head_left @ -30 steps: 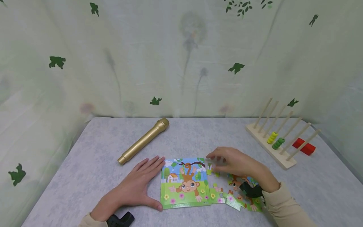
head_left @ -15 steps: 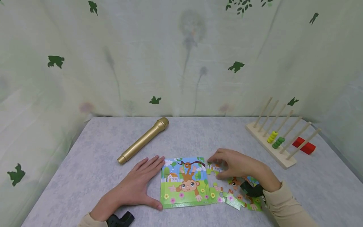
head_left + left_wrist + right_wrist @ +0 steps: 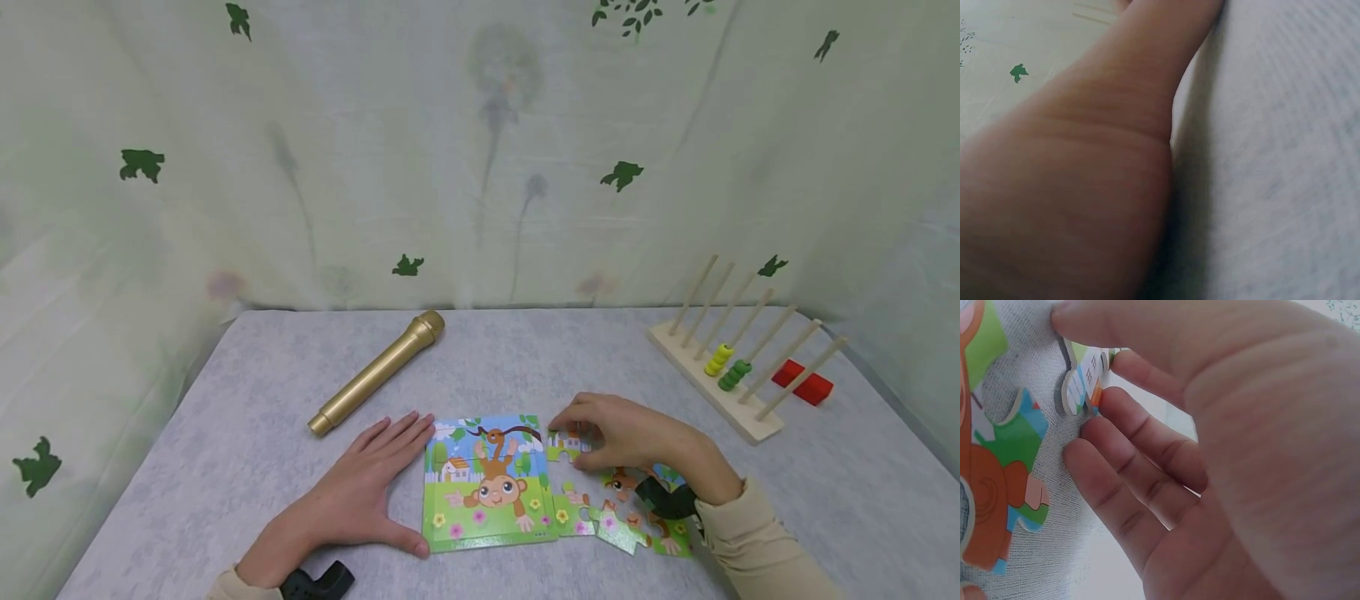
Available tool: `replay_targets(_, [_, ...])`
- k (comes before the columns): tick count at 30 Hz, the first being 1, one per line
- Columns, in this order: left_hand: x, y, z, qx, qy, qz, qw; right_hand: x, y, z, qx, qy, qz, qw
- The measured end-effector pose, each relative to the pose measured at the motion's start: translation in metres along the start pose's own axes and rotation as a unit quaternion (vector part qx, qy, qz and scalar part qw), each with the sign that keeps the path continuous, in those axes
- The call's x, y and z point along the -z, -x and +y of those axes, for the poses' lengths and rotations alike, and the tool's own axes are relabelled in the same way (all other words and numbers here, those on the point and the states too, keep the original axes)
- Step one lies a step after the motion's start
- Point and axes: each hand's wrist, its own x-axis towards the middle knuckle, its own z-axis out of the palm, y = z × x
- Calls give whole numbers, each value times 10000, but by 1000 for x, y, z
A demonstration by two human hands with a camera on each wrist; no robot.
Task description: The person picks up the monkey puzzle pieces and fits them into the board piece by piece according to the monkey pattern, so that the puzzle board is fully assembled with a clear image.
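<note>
My left hand (image 3: 367,492) lies flat with its fingers straight, at the left edge of a square monkey picture puzzle (image 3: 483,483). Its thumb points at the puzzle's lower left corner. To the right of that square, my right hand (image 3: 626,429) pinches a jigsaw piece (image 3: 1079,384) with a house printed on it, thumb on one side and fingertips on the other. The piece lies low at the table surface. More loose jigsaw pieces (image 3: 577,515) lie below the right hand, some partly hidden by the wrist. The left wrist view shows mainly skin and cloth.
A gold toy microphone (image 3: 378,371) lies slanted at the back left of the grey table (image 3: 517,358). At the right stands a wooden peg rack (image 3: 712,383) with yellow and green beads. Red blocks (image 3: 802,383) lie behind it. A patterned curtain (image 3: 337,167) hangs behind the table.
My right thumb and fingers have shifted slightly and the house piece shows more beside the square puzzle. In the last half second the right hand has barely moved. The left hand stays put.
</note>
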Motion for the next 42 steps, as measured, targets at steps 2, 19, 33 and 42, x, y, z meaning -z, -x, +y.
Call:
replay_targets(2, [0, 0, 0, 9, 20, -1, 10000, 0, 0, 0, 1, 0, 4, 10000])
replay_targets(19, [-1, 1, 0, 13, 30, -2, 10000, 0, -1, -2, 158, -26, 218, 9996])
replay_targets(33, [2, 0, 1, -1, 48, -1, 10000, 1, -5, -16, 406, 14, 306, 9987])
replay_targets(42, [1, 0, 2, -20, 5, 41, 10000, 0, -10, -22, 501, 14, 338, 9982])
